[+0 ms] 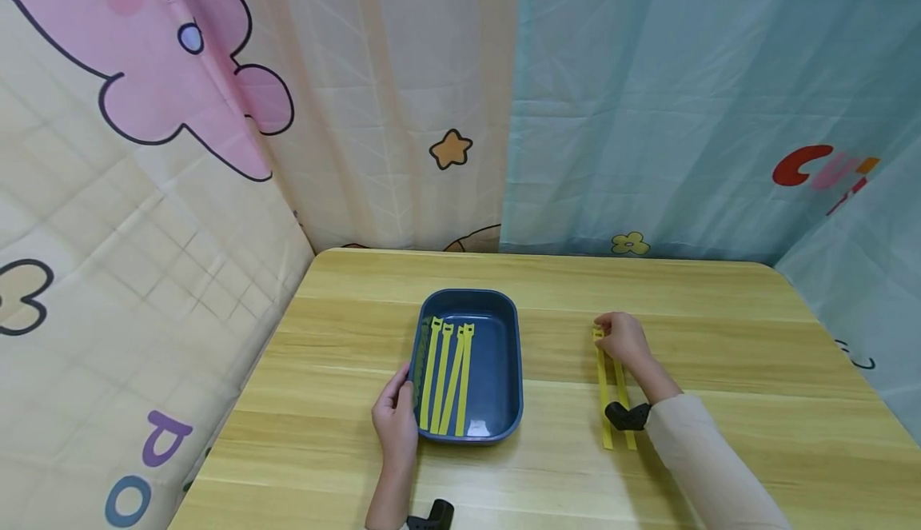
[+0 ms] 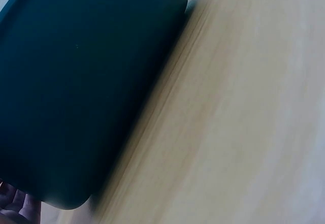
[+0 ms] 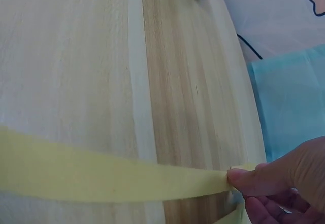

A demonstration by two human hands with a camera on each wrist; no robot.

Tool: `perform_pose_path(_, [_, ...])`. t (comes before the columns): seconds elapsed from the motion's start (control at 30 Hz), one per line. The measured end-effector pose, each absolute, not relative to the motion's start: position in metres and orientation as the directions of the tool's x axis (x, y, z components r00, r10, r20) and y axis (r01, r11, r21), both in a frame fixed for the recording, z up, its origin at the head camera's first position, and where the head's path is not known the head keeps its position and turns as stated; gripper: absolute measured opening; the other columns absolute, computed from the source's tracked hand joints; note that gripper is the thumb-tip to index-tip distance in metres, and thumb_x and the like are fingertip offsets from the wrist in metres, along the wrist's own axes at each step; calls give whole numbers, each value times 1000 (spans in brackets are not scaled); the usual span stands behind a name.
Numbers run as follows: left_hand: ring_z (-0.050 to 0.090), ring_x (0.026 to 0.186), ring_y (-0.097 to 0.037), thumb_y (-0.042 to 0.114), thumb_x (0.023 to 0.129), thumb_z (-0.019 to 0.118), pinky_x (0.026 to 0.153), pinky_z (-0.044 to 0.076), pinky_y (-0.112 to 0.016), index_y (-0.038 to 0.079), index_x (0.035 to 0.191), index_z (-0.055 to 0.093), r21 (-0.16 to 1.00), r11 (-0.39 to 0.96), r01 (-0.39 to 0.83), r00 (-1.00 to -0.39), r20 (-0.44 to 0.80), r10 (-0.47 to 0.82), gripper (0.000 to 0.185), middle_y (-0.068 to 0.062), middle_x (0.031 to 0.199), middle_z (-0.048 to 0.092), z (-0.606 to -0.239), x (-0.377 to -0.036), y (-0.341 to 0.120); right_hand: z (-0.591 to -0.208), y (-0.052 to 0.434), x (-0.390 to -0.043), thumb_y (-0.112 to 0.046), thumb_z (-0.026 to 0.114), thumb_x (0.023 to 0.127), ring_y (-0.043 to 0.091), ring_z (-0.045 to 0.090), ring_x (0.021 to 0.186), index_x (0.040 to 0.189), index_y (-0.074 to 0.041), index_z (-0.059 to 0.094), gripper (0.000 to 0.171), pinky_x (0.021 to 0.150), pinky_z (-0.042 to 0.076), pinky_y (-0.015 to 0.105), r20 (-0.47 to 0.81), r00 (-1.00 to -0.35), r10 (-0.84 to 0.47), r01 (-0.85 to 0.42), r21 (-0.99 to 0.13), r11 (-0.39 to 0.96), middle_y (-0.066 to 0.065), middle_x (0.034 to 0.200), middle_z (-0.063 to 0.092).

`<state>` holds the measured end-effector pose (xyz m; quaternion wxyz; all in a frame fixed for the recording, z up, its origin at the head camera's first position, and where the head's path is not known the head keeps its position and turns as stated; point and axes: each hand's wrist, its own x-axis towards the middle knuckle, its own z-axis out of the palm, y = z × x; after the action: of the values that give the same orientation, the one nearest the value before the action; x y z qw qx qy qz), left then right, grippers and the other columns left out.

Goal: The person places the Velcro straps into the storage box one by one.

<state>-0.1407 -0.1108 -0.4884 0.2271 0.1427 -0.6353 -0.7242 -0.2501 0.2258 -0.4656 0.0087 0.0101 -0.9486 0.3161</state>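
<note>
- My left hand [image 1: 395, 420] is at the left side of the blue tray [image 1: 498, 386], fingers grasping its outer wall, thumb up by the rim.
- That tray is on the tabletop [image 1: 734, 338], a little left of the middle, with four yellow straps [image 1: 441, 378] lying in its left half, slotted heads toward the far end (the two on the right meet near their heads).
- My right hand [image 1: 624, 340] is well to the right of the tray; thumb and fingers pinch the far end of a loose strap [image 1: 603, 386], whose length runs toward the near side.
- Just right of it lies a second strap [image 1: 622, 386], partly hidden behind the black wrist device [image 1: 627, 416] below my pale sleeve's [image 1: 719, 466] cuff.
- Past the tabletop's far edge hang printed cloths [image 1: 590, 114], with an orange star [image 1: 451, 149] and a yellow flower [image 1: 630, 244].
</note>
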Motion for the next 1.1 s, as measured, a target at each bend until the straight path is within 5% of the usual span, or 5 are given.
perform_pose_path(0.57, [51, 109, -13, 1, 91, 46, 81, 43, -14, -5, 118, 59, 990, -85, 111, -857, 52, -513, 31, -14, 122, 57, -490, -140, -110, -468, 231, -249, 3, 66, 77, 28, 55, 78, 93, 9, 68, 16, 68, 47, 42, 63, -997, -40, -70, -601, 796, 17, 85, 64])
perform_pose_path(1.1, [50, 111, -19, 2, 91, 47, 81, 43, -14, -6, 118, 59, 990, -83, 116, -856, 57, -514, 31, -16, 122, 57, -489, -140, -110, -451, 230, -247, 4, 59, 84, 35, 56, 87, 98, 10, 66, 17, 70, 50, 42, 55, -998, -4, -39, -650, 759, 24, 95, 62])
